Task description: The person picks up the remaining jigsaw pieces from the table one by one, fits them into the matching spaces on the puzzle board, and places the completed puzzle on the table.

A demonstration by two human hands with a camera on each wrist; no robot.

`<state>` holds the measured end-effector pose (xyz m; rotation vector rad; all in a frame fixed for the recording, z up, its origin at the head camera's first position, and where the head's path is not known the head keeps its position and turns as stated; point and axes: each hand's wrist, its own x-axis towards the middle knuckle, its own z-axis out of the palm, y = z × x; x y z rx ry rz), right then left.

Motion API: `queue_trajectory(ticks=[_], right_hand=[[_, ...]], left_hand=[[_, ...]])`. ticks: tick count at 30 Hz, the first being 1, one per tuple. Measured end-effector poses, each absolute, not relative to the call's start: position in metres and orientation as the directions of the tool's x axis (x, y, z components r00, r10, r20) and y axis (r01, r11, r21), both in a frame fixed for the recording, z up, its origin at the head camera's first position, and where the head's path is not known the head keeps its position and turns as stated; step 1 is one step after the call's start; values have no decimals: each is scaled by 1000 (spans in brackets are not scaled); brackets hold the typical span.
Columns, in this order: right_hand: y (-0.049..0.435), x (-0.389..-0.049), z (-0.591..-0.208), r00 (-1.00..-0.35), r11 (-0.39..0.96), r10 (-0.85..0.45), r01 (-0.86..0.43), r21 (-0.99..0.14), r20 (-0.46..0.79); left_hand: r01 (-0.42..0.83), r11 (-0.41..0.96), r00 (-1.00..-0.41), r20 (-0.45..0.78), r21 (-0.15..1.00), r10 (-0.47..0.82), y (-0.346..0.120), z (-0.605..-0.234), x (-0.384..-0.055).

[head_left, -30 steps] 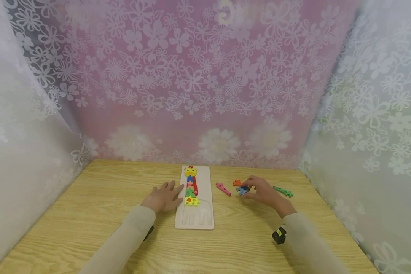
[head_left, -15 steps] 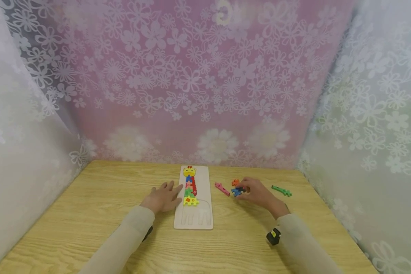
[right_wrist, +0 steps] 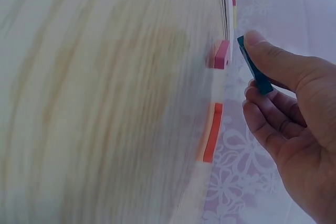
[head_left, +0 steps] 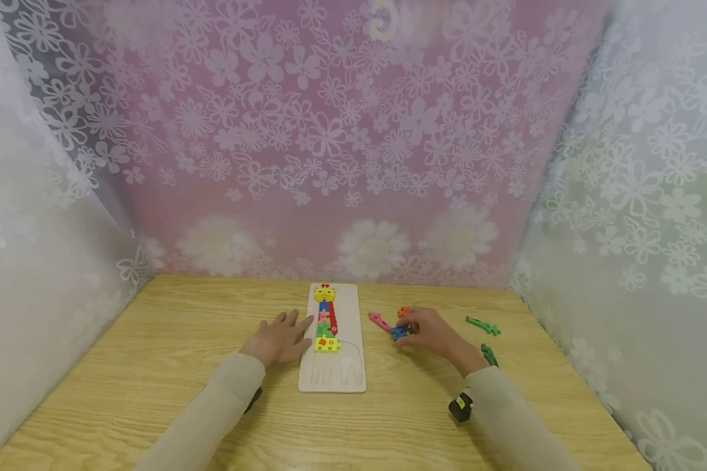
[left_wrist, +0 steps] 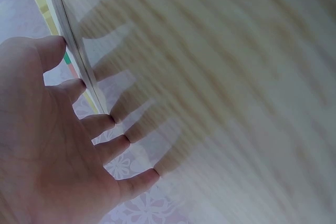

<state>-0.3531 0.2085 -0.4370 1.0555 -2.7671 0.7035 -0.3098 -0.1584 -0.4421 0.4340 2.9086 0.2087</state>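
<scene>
My right hand (head_left: 433, 335) pinches a blue jigsaw piece (head_left: 397, 333) between thumb and fingers. In the right wrist view this piece (right_wrist: 254, 65) is lifted off the table, edge-on. My left hand (head_left: 275, 339) lies with spread fingers, its thumb and forefinger at the left edge of a pale wooden puzzle board (head_left: 349, 311). On the board stand a yellow giraffe head (head_left: 325, 294), a neck of blue, pink and green pieces with a red strip (head_left: 332, 318) alongside, and a yellow body piece (head_left: 326, 345). Shallow leg-shaped recesses show at the board's lower end.
Between board and right hand lies a pink piece (head_left: 380, 320), and an orange piece (head_left: 403, 311) sits just behind the fingers. To the right are a green piece (head_left: 483, 325) and a darker green one (head_left: 489, 354) near my right wrist. Flowered curtains surround the wooden table (head_left: 212, 307).
My right hand has moved left with the blue piece, closer to the pink piece. The dark green piece has come into view beside the wrist. My left hand stays at the board.
</scene>
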Motion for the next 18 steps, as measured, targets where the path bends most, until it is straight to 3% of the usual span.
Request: queue_trajectory(ticks=[8, 18], right_hand=[[196, -352, -439, -699, 605, -649, -713, -354, 299], [180, -346, -441, -676, 586, -650, -736, -337, 347]], left_hand=[[268, 948, -938, -180, 169, 297, -158, -440, -308], [271, 948, -937, -181, 170, 300, -158, -440, -308]])
